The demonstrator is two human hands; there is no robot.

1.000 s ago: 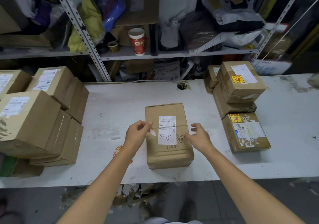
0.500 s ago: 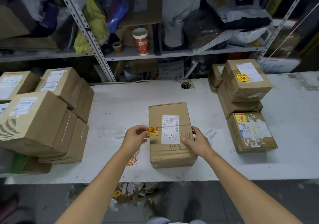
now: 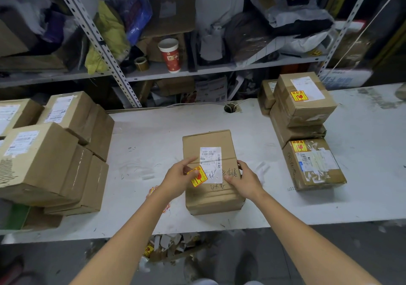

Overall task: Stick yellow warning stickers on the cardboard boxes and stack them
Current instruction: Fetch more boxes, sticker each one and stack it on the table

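Sticker going onto the middle box

Left of the grip, a pile of boxes (image 3: 50,150) shows no stickers yet. The left hand (image 3: 179,178) pinches a yellow sticker (image 3: 197,176) against the box (image 3: 212,170), beside its white label (image 3: 211,164); the right hand (image 3: 247,180) steadies that box, fingers resting flat. Right of it, stickered boxes (image 3: 304,113) sit stacked.

— What stands behind the white worktable (image 3: 362,153)?
— A grey metal shelf rack (image 3: 219,68) with perforated slanted uprights, packed with bags and clutter; a red paper cup (image 3: 171,55) stands on it, a tape roll (image 3: 141,63) just left of the cup.
— And below the table?
— Dark grey floor (image 3: 285,258), paper scraps (image 3: 173,244) near the table's front edge.
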